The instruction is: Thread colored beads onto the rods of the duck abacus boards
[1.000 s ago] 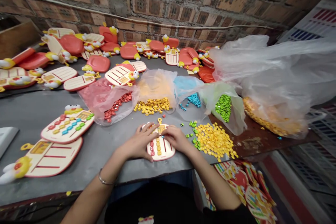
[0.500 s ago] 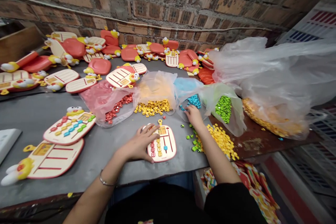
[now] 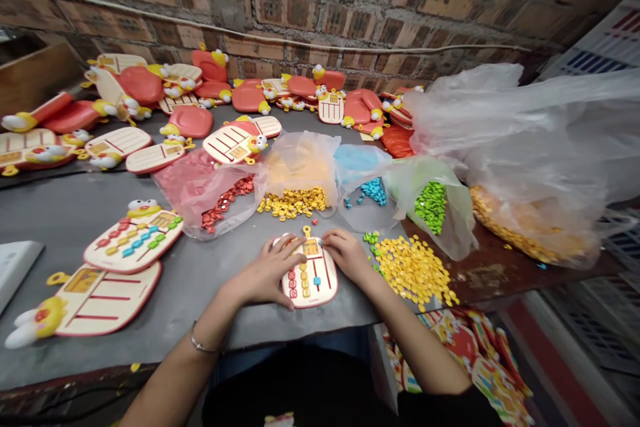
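Observation:
A cream toy board (image 3: 324,292) with a red rim and slots lies on the table in front of me. Red and yellow beads sit in its left slots, and a single blue bead (image 3: 317,281) is in the third. My left hand (image 3: 265,271) grips the board's left side, thumb low and fingers across the upper part. At the upper right of the board, the fingertips of my right hand (image 3: 347,255) are pinched together; whatever is between them is hidden. Loose green beads (image 3: 371,239) and a pile of yellow pieces (image 3: 413,270) lie to the right.
Open plastic bags of red (image 3: 227,203), yellow (image 3: 295,202), blue (image 3: 373,192) and green beads (image 3: 431,207) stand behind the board. A filled board (image 3: 135,240) overlaps an unfilled one (image 3: 107,303) at left. More boards (image 3: 190,121) line the brick wall. A large bag (image 3: 540,213) is at right.
My right hand has come back from the blue bead bag to the upper right of the board. My left hand keeps its place on the board.

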A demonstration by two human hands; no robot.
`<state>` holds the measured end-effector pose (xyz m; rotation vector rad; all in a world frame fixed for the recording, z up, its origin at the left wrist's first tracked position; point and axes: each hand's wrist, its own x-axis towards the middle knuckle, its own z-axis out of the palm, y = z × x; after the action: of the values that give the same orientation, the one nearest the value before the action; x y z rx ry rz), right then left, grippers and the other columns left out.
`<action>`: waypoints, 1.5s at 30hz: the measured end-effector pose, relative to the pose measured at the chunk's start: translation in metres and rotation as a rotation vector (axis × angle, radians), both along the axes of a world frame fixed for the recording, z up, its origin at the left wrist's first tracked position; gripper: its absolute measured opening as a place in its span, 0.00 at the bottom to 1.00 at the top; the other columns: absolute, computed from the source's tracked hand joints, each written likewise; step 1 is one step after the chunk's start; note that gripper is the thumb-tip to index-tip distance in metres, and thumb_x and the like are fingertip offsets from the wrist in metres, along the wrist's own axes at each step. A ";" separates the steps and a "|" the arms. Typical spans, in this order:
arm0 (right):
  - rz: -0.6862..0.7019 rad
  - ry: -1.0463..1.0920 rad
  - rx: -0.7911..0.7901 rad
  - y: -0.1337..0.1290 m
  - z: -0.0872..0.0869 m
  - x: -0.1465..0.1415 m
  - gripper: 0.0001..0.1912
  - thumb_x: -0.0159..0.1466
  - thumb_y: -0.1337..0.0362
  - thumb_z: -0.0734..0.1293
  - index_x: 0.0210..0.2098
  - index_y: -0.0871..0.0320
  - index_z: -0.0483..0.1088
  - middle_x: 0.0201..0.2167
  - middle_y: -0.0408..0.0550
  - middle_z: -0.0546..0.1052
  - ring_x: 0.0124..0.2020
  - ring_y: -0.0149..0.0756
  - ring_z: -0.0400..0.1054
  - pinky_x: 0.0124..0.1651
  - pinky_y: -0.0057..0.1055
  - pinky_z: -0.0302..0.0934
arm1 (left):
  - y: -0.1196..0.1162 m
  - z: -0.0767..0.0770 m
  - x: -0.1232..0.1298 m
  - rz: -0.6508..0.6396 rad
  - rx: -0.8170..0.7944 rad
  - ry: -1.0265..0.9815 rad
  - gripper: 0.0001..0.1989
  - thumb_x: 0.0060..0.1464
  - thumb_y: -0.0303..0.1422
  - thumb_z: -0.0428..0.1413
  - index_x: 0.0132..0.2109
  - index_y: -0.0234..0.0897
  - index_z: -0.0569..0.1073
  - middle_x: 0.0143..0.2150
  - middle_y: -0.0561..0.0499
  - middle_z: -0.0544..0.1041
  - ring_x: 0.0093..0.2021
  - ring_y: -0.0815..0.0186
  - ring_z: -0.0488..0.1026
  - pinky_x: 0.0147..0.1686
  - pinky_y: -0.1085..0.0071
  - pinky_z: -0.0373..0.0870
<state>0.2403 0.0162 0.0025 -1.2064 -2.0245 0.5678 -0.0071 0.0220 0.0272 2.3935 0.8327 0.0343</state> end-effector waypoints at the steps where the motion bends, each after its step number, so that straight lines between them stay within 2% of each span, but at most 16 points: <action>1: -0.004 -0.022 0.006 0.001 -0.003 -0.004 0.09 0.65 0.71 0.62 0.33 0.55 0.72 0.37 0.50 0.75 0.41 0.40 0.70 0.45 0.37 0.65 | 0.000 0.000 0.000 0.000 0.003 -0.002 0.39 0.41 0.53 0.66 0.58 0.44 0.66 0.73 0.44 0.44 0.71 0.42 0.39 0.64 0.43 0.40; 4: 0.012 -0.072 0.028 0.003 -0.006 -0.004 0.09 0.63 0.74 0.62 0.31 0.56 0.71 0.36 0.50 0.75 0.40 0.41 0.68 0.45 0.38 0.64 | 0.000 0.001 0.001 0.005 0.006 0.006 0.39 0.41 0.52 0.66 0.58 0.44 0.66 0.73 0.44 0.44 0.71 0.42 0.39 0.64 0.43 0.40; 7: 0.114 -0.102 -0.010 -0.002 0.001 0.004 0.09 0.63 0.73 0.63 0.30 0.56 0.70 0.34 0.49 0.75 0.39 0.40 0.67 0.44 0.37 0.63 | 0.000 0.001 0.001 -0.003 0.011 0.025 0.39 0.41 0.53 0.66 0.58 0.43 0.66 0.73 0.43 0.44 0.71 0.42 0.39 0.64 0.42 0.40; 14: 0.220 0.070 -0.138 -0.013 0.002 -0.004 0.08 0.65 0.70 0.63 0.31 0.57 0.73 0.30 0.47 0.72 0.35 0.36 0.68 0.39 0.31 0.63 | 0.001 -0.002 0.001 -0.009 0.008 0.027 0.39 0.42 0.52 0.66 0.59 0.43 0.65 0.73 0.43 0.43 0.71 0.43 0.38 0.64 0.42 0.39; 19: 0.471 0.130 -0.326 -0.006 0.013 0.010 0.06 0.64 0.65 0.66 0.31 0.57 0.74 0.33 0.48 0.75 0.37 0.37 0.70 0.42 0.32 0.64 | 0.000 0.003 0.002 -0.010 -0.010 0.049 0.40 0.42 0.53 0.66 0.60 0.44 0.65 0.73 0.43 0.43 0.71 0.43 0.37 0.64 0.43 0.39; 20: 0.462 0.154 -0.346 -0.001 0.016 0.019 0.07 0.64 0.64 0.66 0.31 0.57 0.74 0.33 0.48 0.76 0.38 0.37 0.71 0.43 0.32 0.64 | -0.001 0.004 0.001 -0.008 -0.016 0.054 0.40 0.42 0.52 0.65 0.61 0.45 0.65 0.73 0.43 0.42 0.71 0.43 0.36 0.64 0.43 0.40; 21: 0.391 0.178 -0.338 0.006 0.018 0.028 0.08 0.65 0.62 0.65 0.32 0.58 0.74 0.34 0.49 0.76 0.38 0.38 0.71 0.43 0.32 0.64 | -0.001 0.005 0.001 -0.007 -0.020 0.058 0.41 0.43 0.52 0.65 0.62 0.46 0.64 0.73 0.44 0.42 0.71 0.43 0.36 0.64 0.42 0.40; 22: 0.253 0.194 -0.299 0.015 0.019 0.037 0.09 0.65 0.61 0.64 0.32 0.58 0.73 0.33 0.49 0.77 0.37 0.38 0.71 0.41 0.32 0.64 | -0.002 0.005 0.001 -0.006 -0.020 0.059 0.42 0.44 0.52 0.65 0.63 0.48 0.62 0.74 0.44 0.41 0.71 0.43 0.35 0.64 0.42 0.39; 25: -0.289 0.087 -0.135 0.049 0.015 0.056 0.08 0.62 0.62 0.64 0.32 0.59 0.72 0.33 0.50 0.76 0.33 0.39 0.69 0.37 0.32 0.63 | -0.004 0.004 0.001 -0.013 -0.005 0.046 0.47 0.42 0.52 0.66 0.67 0.52 0.57 0.74 0.45 0.39 0.71 0.40 0.34 0.64 0.40 0.35; 26: -0.408 -0.003 -0.118 0.061 0.012 0.059 0.06 0.61 0.63 0.65 0.32 0.59 0.72 0.33 0.51 0.75 0.32 0.38 0.68 0.37 0.33 0.63 | -0.004 0.002 0.001 -0.015 0.003 0.038 0.48 0.42 0.53 0.66 0.67 0.53 0.56 0.74 0.45 0.38 0.71 0.39 0.34 0.63 0.39 0.34; 28: -0.512 -0.166 -0.136 0.084 0.006 0.058 0.03 0.57 0.68 0.65 0.30 0.60 0.72 0.32 0.51 0.75 0.30 0.38 0.67 0.39 0.34 0.62 | -0.004 0.000 0.002 -0.017 0.022 0.024 0.49 0.41 0.55 0.65 0.68 0.54 0.55 0.74 0.44 0.38 0.71 0.37 0.34 0.63 0.37 0.31; 32: -0.473 -0.246 -0.176 0.104 0.004 0.047 0.06 0.52 0.75 0.64 0.24 0.60 0.69 0.26 0.50 0.74 0.31 0.40 0.68 0.40 0.33 0.61 | -0.007 -0.002 0.006 0.000 0.058 0.051 0.48 0.41 0.57 0.64 0.67 0.52 0.58 0.73 0.42 0.40 0.70 0.36 0.34 0.62 0.36 0.29; 35: -0.453 -0.156 -0.112 0.085 0.013 0.039 0.05 0.54 0.73 0.63 0.27 0.59 0.69 0.28 0.49 0.74 0.31 0.38 0.68 0.38 0.32 0.63 | -0.010 0.002 0.009 0.002 0.073 0.070 0.45 0.41 0.54 0.66 0.65 0.49 0.62 0.73 0.40 0.40 0.70 0.37 0.34 0.62 0.36 0.30; 39: -0.298 0.162 0.043 0.031 0.024 0.020 0.03 0.61 0.68 0.63 0.34 0.57 0.70 0.35 0.49 0.74 0.36 0.38 0.70 0.39 0.32 0.67 | -0.013 0.005 0.012 -0.014 0.100 0.034 0.37 0.41 0.50 0.67 0.58 0.48 0.69 0.73 0.40 0.42 0.70 0.37 0.37 0.61 0.34 0.29; 42: -0.115 0.109 0.034 0.002 0.019 0.001 0.05 0.63 0.70 0.63 0.35 0.56 0.70 0.37 0.49 0.76 0.40 0.40 0.70 0.44 0.35 0.67 | -0.015 0.005 0.013 -0.023 0.117 0.024 0.33 0.42 0.46 0.68 0.56 0.51 0.71 0.73 0.44 0.41 0.70 0.36 0.37 0.60 0.33 0.28; 45: -0.043 -0.035 0.044 -0.003 0.008 -0.009 0.07 0.62 0.73 0.64 0.33 0.56 0.71 0.35 0.49 0.76 0.40 0.41 0.69 0.46 0.39 0.66 | -0.015 0.004 0.013 -0.034 0.138 0.028 0.34 0.41 0.43 0.69 0.57 0.53 0.70 0.74 0.46 0.40 0.70 0.36 0.37 0.60 0.32 0.27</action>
<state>0.2318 0.0133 0.0100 -1.2383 -2.0253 0.4822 0.0061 0.0071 0.0315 2.5422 0.8265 0.0456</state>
